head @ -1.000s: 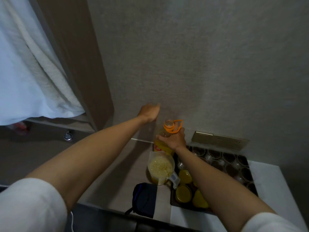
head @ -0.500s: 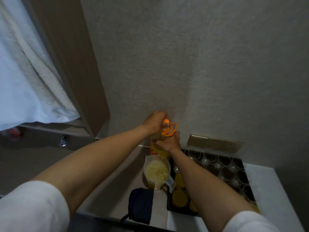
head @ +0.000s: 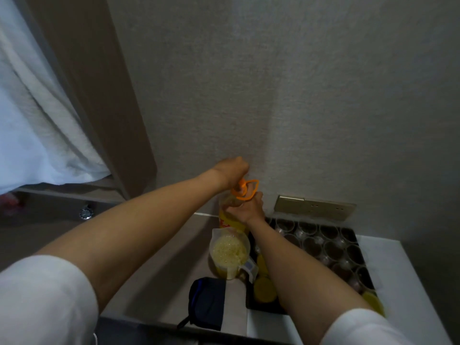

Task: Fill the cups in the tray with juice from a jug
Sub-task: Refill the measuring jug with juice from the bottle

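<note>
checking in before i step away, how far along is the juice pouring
Early. Done: a few cups at the tray's near end hold juice, and the jug beside it is full. In hand: the right hand grips the juice bottle while the left hand is at its cap. Left: most cups, in the far rows, look empty.

One jug [head: 229,253], one bottle [head: 230,212], perhaps a dozen cups [head: 332,251].
</note>
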`<control>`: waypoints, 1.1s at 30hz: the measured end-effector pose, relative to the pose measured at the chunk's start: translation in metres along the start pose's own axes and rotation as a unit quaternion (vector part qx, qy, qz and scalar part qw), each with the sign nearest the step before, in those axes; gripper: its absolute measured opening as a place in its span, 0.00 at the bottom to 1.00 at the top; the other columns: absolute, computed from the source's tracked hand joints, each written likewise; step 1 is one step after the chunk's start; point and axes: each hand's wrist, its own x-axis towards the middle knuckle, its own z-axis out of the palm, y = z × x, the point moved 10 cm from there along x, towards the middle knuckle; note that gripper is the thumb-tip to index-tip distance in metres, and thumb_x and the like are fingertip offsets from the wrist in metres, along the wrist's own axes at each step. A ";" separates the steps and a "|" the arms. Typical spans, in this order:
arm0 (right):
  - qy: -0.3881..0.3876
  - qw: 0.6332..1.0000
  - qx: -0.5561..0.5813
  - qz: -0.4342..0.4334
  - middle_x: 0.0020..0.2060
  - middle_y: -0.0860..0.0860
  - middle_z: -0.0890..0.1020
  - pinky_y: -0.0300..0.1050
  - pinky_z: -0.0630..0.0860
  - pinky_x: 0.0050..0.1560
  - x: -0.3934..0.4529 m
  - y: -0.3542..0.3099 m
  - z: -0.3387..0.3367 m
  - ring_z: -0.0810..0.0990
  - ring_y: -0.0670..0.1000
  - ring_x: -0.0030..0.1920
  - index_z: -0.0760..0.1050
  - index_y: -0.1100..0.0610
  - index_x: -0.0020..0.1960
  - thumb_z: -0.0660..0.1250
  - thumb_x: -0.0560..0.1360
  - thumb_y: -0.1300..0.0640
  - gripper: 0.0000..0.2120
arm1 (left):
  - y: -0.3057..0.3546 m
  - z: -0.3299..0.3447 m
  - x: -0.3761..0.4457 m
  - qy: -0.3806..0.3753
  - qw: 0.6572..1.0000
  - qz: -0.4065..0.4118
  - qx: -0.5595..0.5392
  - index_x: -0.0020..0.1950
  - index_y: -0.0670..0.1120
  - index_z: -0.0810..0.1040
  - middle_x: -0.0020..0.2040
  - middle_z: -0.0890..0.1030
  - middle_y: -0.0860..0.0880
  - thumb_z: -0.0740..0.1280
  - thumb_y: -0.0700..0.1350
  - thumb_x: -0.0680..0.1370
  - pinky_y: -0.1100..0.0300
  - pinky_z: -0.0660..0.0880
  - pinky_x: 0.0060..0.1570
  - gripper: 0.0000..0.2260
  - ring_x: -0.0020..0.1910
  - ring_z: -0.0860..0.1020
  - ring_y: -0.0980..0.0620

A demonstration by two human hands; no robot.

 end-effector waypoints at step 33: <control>-0.032 0.999 -0.011 -0.001 0.63 0.56 0.68 0.61 0.78 0.60 -0.013 -0.016 -0.014 0.76 0.65 0.64 0.65 0.50 0.69 0.79 0.59 0.36 0.45 | -0.003 0.011 0.002 -0.016 0.999 0.025 -0.015 0.51 0.34 0.82 0.52 0.83 0.33 0.70 0.43 0.76 0.53 0.70 0.39 0.11 0.50 0.82 0.35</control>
